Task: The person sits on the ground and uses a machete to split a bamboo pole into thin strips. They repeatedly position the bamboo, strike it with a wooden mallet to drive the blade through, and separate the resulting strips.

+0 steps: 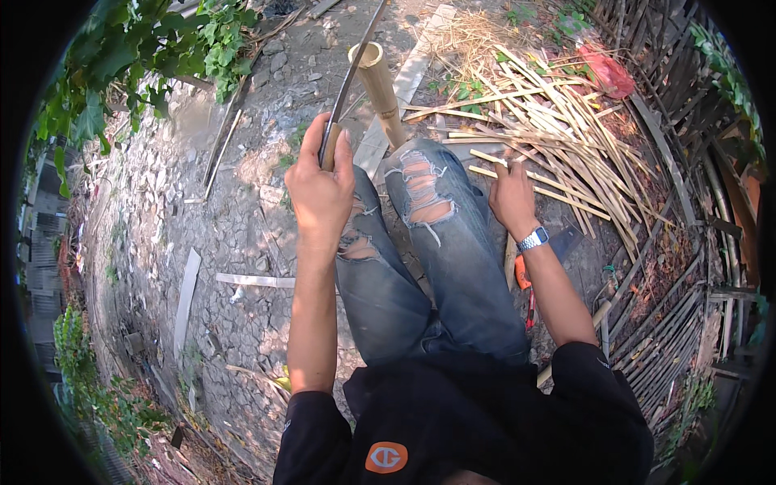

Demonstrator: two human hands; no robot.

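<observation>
My left hand [319, 178] is closed around the wooden handle of a long knife [349, 85], its dark, narrow blade pointing up and away. Just right of the blade, a thick bamboo tube [380, 89] stands slightly tilted in front of my knees, its hollow top showing. Out to the right, my right hand [512, 192] has its fingers closed on a thin bamboo strip [566, 202] at the near edge of a loose heap of split bamboo strips [558, 121]. Part of the grip is hidden by the hand itself.
A handsaw with an orange handle [522, 273] lies under my right forearm. A flat board [404, 89] runs behind the tube. A red bag [606, 71] sits beyond the heap. Bamboo poles [659, 323] lie at right; leafy plants [105, 73] hang at far left.
</observation>
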